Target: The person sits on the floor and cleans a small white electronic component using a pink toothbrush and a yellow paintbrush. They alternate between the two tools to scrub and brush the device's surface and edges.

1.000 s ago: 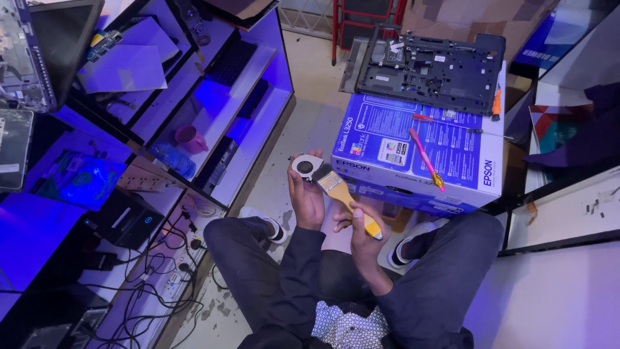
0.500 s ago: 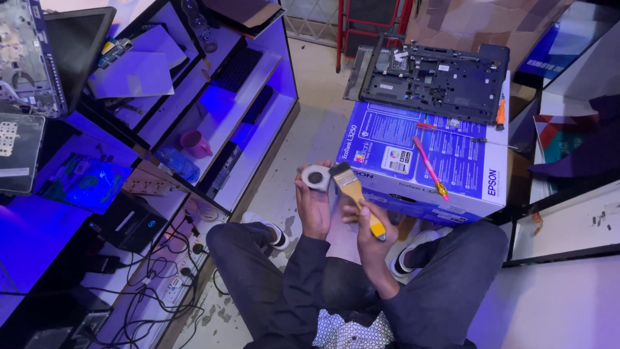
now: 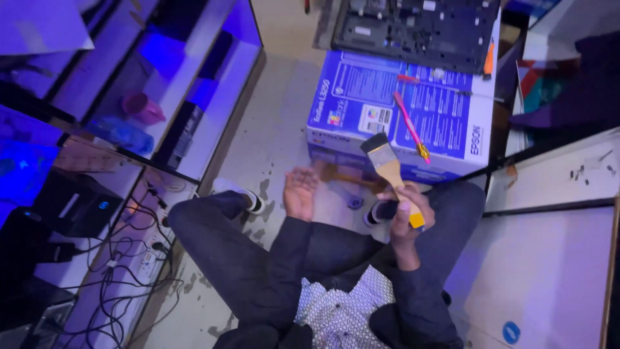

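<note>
Scene dim, with a strong blue-violet cast from lit shelves (image 3: 161,84) at left. The floor (image 3: 271,148) is paler and evenly lit. Mild motion blur softens the whole view. Corners fall dark; shadows are soft, without glare.

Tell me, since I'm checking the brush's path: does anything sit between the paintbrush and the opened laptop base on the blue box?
Partly. The right hand holds the paintbrush over the near edge of the blue box. A pink tool lies on the box between the bristles and the laptop base. The left hand is empty, off to the side.
</note>
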